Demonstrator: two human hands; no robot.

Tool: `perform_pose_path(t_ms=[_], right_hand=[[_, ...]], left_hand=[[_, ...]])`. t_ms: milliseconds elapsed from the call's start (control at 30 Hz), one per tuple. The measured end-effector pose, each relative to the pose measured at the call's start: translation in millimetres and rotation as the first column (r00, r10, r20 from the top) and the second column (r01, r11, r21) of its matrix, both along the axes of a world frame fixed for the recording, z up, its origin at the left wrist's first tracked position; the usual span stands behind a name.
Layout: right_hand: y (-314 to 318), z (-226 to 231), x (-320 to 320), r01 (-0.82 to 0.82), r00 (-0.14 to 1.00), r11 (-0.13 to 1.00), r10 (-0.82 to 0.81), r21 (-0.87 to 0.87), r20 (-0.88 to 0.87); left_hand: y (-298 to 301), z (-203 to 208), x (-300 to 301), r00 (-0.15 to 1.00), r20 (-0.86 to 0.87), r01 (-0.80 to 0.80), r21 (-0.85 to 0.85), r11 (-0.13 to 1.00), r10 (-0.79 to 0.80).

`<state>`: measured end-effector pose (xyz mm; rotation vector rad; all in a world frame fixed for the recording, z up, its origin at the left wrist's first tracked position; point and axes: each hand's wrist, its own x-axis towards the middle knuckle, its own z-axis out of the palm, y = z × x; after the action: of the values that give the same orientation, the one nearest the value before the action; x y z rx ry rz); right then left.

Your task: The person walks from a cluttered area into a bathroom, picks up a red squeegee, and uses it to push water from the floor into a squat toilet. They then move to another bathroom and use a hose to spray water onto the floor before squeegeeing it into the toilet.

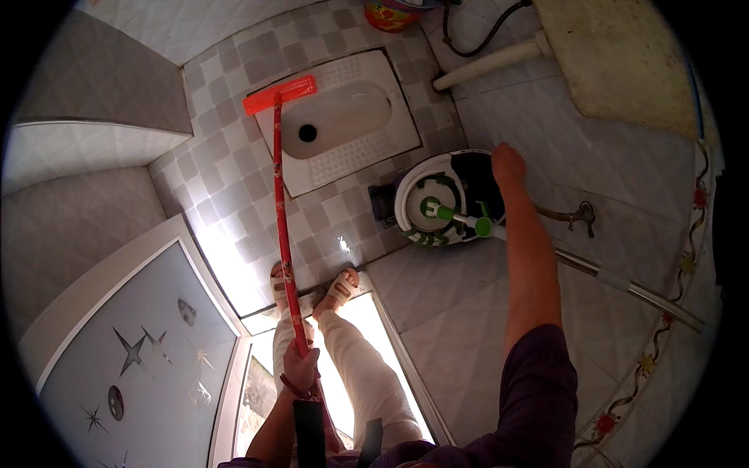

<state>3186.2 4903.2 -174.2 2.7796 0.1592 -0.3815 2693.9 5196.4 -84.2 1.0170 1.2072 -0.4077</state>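
Note:
My left hand (299, 365) is wrapped round the long red handle of a floor squeegee (281, 195). Its orange-red head rests across the left end of the squat toilet (406, 125), partly on the tiles. My right arm reaches out to a spin mop bucket (402, 195) by the right wall. The right hand (509, 165) is closed at the bucket's far right rim; its fingertips are hidden. Inside the bucket's white basket sits a mop with green strands (434, 234). The mop's metal handle (593, 273) slants past under my forearm toward the lower right.
A tap (581, 217) sticks out of the right wall beyond my forearm. A pale pipe (499, 61) and a dark hose (476, 53) are above the bucket. At the top stands a colourful tub (392, 15). A frosted door (140, 366) is at lower left.

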Motion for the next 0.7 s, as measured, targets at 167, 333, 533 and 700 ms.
perform_pose_path(t_ms=[167, 333, 533, 700], right_hand=[[-2, -6, -4, 0.055, 0.998, 0.998, -0.056, -0.027, -0.036], [18, 10, -12, 0.044, 0.983, 0.995, -0.060, -0.095, -0.175], [-2, -4, -18, -0.117, 0.991, 0.992, 0.114, -0.044, -0.071], [9, 18, -26, -0.151, 0.988, 0.988, 0.153, 0.041, -0.038]], left_hand=[[1, 7, 7, 0.999, 0.023, -0.022, -0.026, 0.999, 0.022], [4, 10, 6, 0.999, -0.014, 0.032, 0.023, 0.999, -0.032], [10, 13, 1, 1.000, -0.006, 0.028, 0.038, 0.999, -0.028], [17, 16, -8, 0.999, -0.031, 0.011, 0.051, 0.999, -0.009]])
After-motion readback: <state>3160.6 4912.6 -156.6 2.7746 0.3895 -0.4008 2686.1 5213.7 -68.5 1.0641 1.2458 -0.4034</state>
